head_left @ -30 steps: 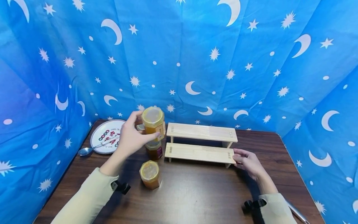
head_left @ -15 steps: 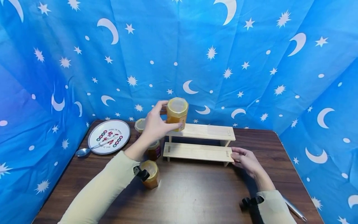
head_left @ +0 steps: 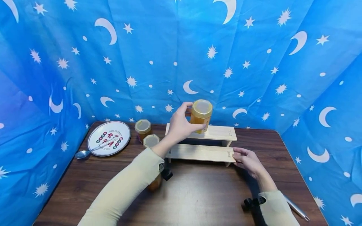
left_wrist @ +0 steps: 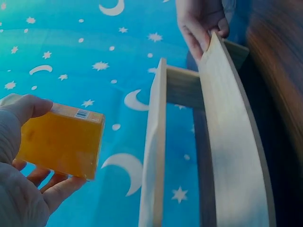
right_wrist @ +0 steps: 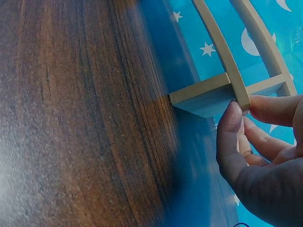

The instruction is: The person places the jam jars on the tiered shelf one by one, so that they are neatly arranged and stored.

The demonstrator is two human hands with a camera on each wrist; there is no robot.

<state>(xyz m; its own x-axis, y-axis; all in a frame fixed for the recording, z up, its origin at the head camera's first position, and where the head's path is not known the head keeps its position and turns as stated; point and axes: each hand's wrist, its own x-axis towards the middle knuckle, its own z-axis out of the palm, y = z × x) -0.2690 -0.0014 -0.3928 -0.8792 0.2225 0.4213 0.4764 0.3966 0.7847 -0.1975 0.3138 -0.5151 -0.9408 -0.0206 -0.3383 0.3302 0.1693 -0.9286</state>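
My left hand (head_left: 181, 124) grips a honey jar (head_left: 202, 114) with a yellow-rimmed lid, thumb on its near side. In the head view the jar overlaps the upper tier of a two-tier wooden shelf (head_left: 203, 153). The left wrist view shows the amber jar (left_wrist: 61, 142) apart from the shelf boards, with a barcode label on its side. At the shelf's right end my right hand (head_left: 249, 161) pinches the lower board's edge; the right wrist view has thumb and index finger (right_wrist: 274, 109) on either side of that board's end.
Left of the shelf stand two more jars, one (head_left: 143, 128) behind the other (head_left: 151, 141). A third jar (head_left: 155, 183) is mostly hidden by the left sleeve. A white plate (head_left: 94, 135) bears a spoon (head_left: 83, 153) at far left. A metal utensil handle (head_left: 297, 208) lies by the right forearm.
My left hand has carried the honey jar rightward, from over the other jars to over the upper tier. My right hand keeps its pinch on the shelf's lower board.
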